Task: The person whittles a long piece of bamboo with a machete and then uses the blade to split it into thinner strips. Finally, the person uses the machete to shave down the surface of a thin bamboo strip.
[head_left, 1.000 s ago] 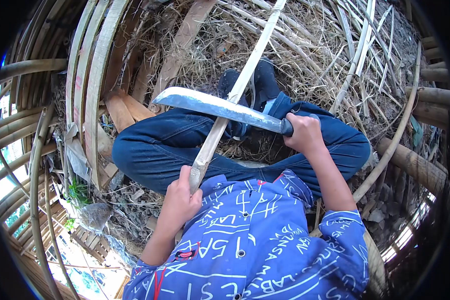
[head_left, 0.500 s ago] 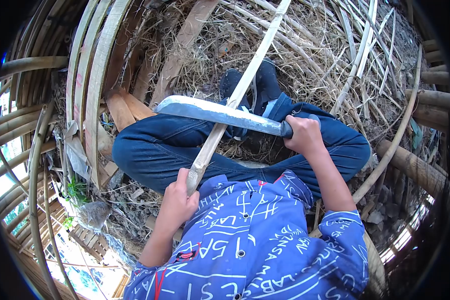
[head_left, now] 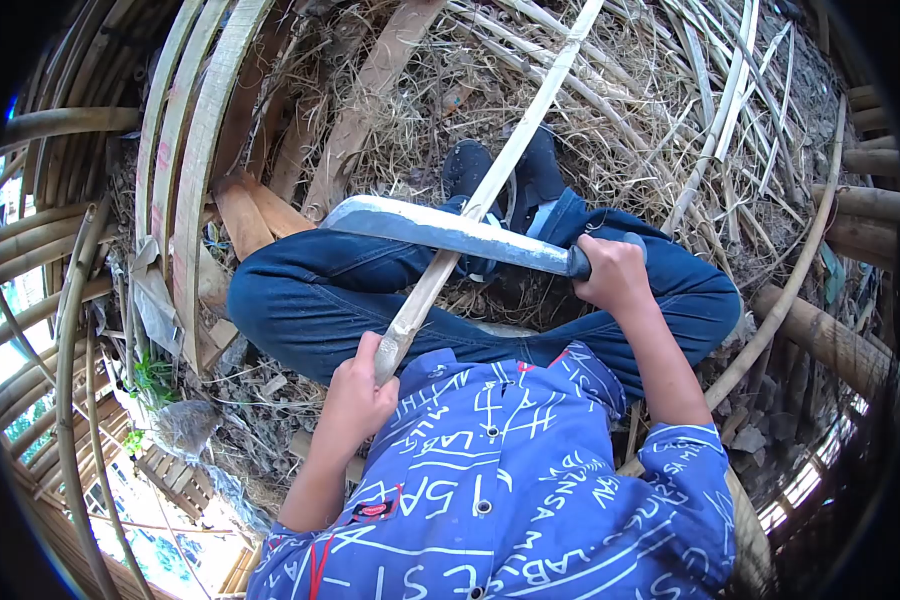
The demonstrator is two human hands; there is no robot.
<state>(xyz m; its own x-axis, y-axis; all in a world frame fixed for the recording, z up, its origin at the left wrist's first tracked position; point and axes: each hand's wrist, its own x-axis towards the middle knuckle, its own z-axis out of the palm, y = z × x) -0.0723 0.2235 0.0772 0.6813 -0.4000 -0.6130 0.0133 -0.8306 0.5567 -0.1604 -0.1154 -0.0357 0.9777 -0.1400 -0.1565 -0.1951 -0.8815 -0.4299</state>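
A long pale wooden strip (head_left: 515, 150) slants from the top of the view down to my lap. My left hand (head_left: 362, 395) is wrapped round its lower end. In my right hand (head_left: 610, 272), closed on the dark handle, is a machete (head_left: 450, 232) with a broad grey blade. The blade lies across the strip above my crossed legs, its tip pointing left. Where the two cross, the blade covers part of the strip.
Straw and shavings (head_left: 410, 110) cover the ground ahead. Long planks (head_left: 205, 130) stand at the left, by a bamboo slat wall (head_left: 45, 250). A thick bamboo pole (head_left: 830, 335) lies at the right. Thin strips (head_left: 735, 90) are scattered at the upper right.
The machete has shifted slightly right and down, its tip a little lower. The strip's upper end has moved a little to the right. Both hands keep their hold.
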